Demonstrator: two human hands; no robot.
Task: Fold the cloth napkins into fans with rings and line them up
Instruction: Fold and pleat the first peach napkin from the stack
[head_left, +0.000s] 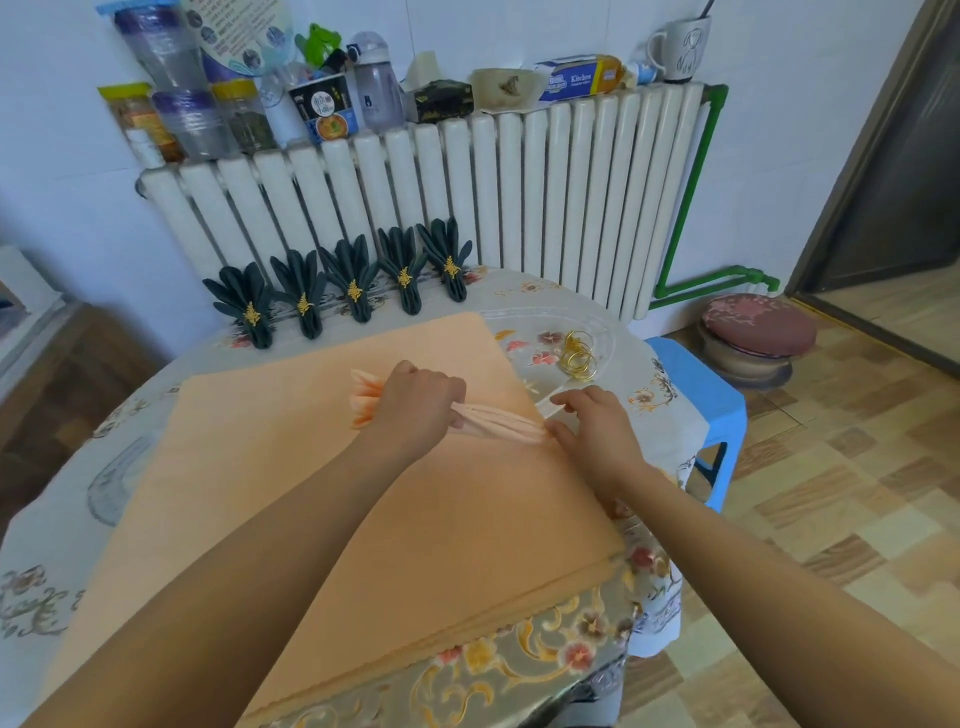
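Pleated napkin (498, 421) middle hidden under left hand (415, 405)

The left hand (415, 402) is gripping a pleated peach napkin (498, 423) while the right hand (592, 426) is pinching its end at 3 o'clock. Five dark fans (353, 283) are standing at 12 o'clock, gold rings (576, 356) lying at 1 o'clock.

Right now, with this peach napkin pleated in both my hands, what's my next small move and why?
Probably reach the right hand to the gold rings nearby while the left hand keeps gripping the pleated napkin: it has no ring yet, unlike the five dark fans.
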